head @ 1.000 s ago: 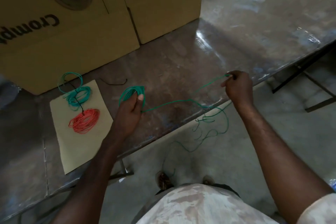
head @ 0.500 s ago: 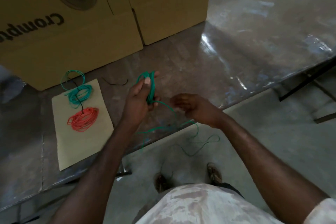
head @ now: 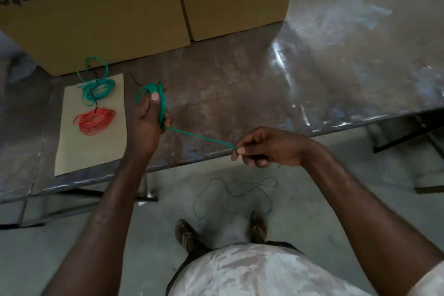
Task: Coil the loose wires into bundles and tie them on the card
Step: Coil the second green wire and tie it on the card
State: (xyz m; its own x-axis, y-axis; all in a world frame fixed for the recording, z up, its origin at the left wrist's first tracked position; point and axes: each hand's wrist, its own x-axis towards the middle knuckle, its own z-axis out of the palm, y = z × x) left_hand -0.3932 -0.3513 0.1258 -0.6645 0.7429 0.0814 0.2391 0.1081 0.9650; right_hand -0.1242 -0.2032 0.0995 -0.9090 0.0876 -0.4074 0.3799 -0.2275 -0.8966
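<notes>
Fingers (head: pixel 153 97) of left hand (head: pixel 146 122) curled w/ thumb round thin green wire coil (head: pixel 161 101), strand running taut to right hand (head: pixel 264 149), pinched betw. thumb & forefinger, slack looping below.

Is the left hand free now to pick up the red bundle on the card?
Probably not: the left hand grips the green coil, so it is occupied. The red bundle lies uncovered on the card just beside it.

Left box (head: pixel 91 19) cut off by top edge; print reads partly "Crompt". Wire (head: pixel 240 190) tail below right hand (head: pixel 266 149) faint, possibly blurred.
</notes>
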